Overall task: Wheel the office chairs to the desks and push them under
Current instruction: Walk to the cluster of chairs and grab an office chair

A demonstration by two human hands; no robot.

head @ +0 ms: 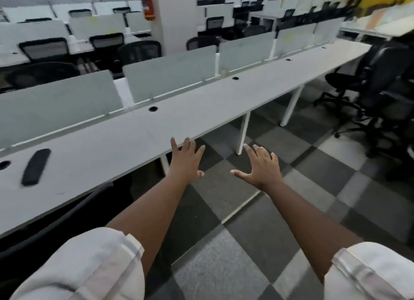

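A long white desk (201, 107) runs from lower left to upper right, with frosted divider panels along its back. My left hand (187, 158) is stretched out flat, fingers spread, by the desk's front edge and holds nothing. My right hand (261, 165) is also spread and empty, over the checkered floor. Black office chairs (378, 82) stand clustered at the right, away from the desk and well beyond both hands. A dark chair part (56, 228) shows under the desk at lower left.
A black oblong object (35, 166) lies on the desk at left. White desk legs (243, 131) stand along the front edge. More desks and black chairs (139, 51) fill the rows behind. A red fire extinguisher (146, 2) hangs on a white pillar. Grey checkered carpet (313, 176) lies ahead.
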